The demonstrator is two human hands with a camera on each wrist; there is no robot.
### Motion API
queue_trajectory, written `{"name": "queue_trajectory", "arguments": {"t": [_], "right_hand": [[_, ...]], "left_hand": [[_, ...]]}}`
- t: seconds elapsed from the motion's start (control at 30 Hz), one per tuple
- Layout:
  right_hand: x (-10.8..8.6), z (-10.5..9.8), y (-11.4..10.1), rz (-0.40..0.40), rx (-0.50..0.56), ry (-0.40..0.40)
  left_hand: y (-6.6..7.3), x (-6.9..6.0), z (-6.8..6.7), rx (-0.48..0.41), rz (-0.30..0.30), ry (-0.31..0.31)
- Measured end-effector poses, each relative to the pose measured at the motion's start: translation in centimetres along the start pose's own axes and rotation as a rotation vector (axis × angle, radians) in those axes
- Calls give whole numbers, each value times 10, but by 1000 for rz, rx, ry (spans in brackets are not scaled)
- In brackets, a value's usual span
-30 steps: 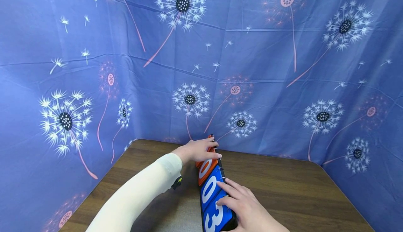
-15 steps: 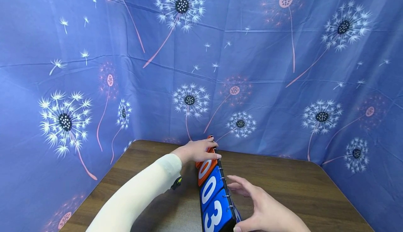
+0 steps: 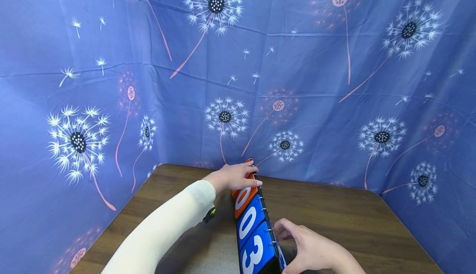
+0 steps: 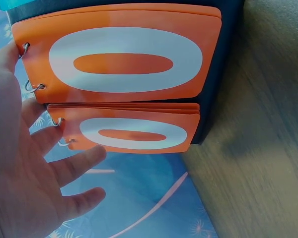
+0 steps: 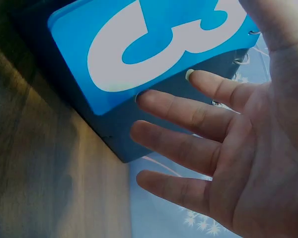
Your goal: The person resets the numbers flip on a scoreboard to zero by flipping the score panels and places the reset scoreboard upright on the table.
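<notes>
A tabletop flip scoreboard (image 3: 246,222) stands lengthwise in the head view, with ring-bound number cards on a black stand. Its orange cards (image 4: 126,59) show zeros; the blue cards facing left show 0 and 3. My left hand (image 3: 232,177) rests across the top edge at the far, orange end, fingers extended over the rings. On the right side, my right hand (image 3: 310,247) is beside the near end, fingers bent loosely. In the right wrist view, its spread fingers lie by the lower edge of a blue 3 card (image 5: 139,47); whether the fingertips touch it, I cannot tell.
The scoreboard stands on a brown wood-grain table (image 3: 346,224). A blue dandelion-print cloth (image 3: 178,113) hangs behind the table and along its sides. A pale sleeve (image 3: 171,224) covers the left forearm, with a small black device (image 3: 210,215) at the wrist.
My right hand has gone from the blue cards' top edge over to the scoreboard's right side, and its fingers have bent more. A blue card now shows on that side. My left hand stays put.
</notes>
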State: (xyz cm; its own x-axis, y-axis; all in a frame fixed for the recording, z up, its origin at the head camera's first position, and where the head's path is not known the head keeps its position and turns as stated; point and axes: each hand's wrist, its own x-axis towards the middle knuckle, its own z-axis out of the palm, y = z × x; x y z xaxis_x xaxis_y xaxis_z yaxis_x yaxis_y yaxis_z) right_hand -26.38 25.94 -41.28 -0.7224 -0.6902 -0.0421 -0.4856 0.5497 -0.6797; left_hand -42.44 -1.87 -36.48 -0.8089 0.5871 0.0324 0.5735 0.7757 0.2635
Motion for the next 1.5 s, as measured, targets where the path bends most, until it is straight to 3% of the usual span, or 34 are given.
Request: {"name": "queue_trajectory", "arguments": {"t": [0.3,0.4,0.67,0.83,1.03,1.3,1.43,1.5], "right_hand": [[-1,-5,1,-61,57,-36],[-2,-7,1,-66,32,-23],[-8,-15,-6,-3,-20,16],[-15,-24,-7,37,4,7],[-25,-40,5,-2,205,-4],[-40,-58,23,-201,636,70],[-40,-61,17,-352,864,30],[-39,-60,12,-447,898,2]], "left_hand": [[0,1,-1,9,0,-7],[-1,1,-2,14,2,-13],[-3,3,-4,9,2,-10],[-3,3,-3,4,2,-10],[-3,4,-2,-9,4,-11],[-4,4,2,-27,-5,-14],[-4,4,2,-20,-7,-7],[-3,3,2,-19,-7,-5]]}}
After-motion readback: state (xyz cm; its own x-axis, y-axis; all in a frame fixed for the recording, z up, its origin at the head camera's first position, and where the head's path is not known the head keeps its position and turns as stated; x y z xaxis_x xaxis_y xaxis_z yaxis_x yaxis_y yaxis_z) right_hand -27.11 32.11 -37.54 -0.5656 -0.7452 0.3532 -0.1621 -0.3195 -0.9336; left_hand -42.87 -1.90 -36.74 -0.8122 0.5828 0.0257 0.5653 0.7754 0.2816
